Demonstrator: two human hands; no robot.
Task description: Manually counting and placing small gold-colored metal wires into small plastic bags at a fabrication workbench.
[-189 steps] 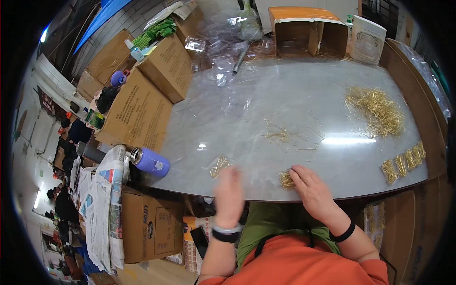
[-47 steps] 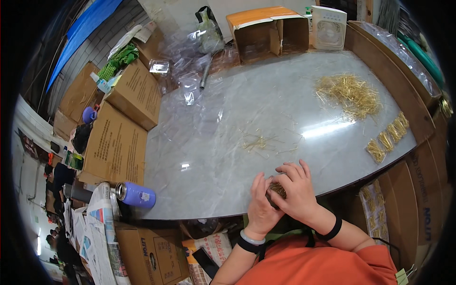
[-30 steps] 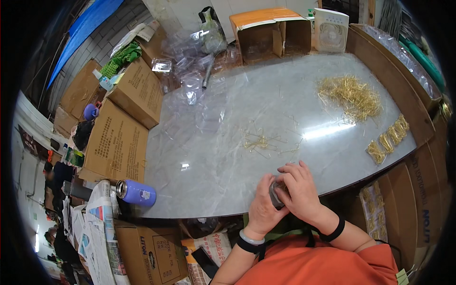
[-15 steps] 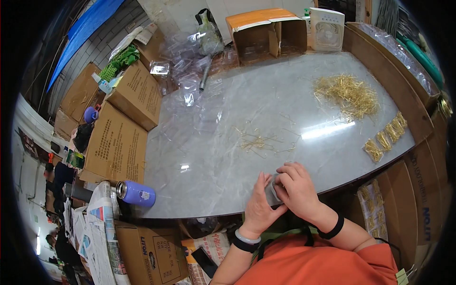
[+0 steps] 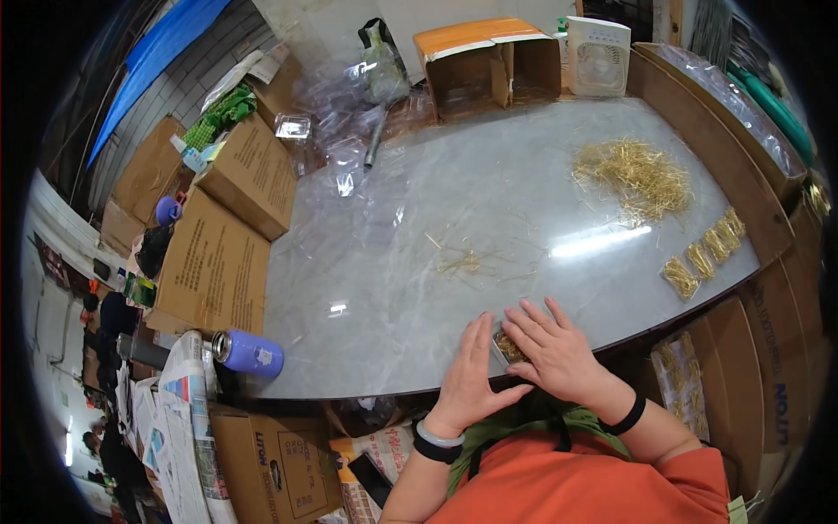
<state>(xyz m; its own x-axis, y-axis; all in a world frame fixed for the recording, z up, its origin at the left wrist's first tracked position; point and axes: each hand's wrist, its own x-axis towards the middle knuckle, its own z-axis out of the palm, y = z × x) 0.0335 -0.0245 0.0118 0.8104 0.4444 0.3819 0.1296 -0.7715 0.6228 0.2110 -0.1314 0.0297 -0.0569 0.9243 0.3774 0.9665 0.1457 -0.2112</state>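
At the near edge of a smooth, glossy grey counter [image 5: 367,297], a small clear-sided container [image 5: 509,348] of tangled golden wire pieces sits between a person's two bare hands. The left hand [image 5: 467,371] lies along its left side, fingers straight and thumb spread, unclenched. The right hand [image 5: 556,351] lies palm down over its right part, fingers extended rather than curled; whether it presses down cannot be told. Beyond them, thin loose wires [image 5: 470,259] are scattered. Farther right rise a bristly golden heap [image 5: 637,181] and a row of compact wire bundles [image 5: 699,258].
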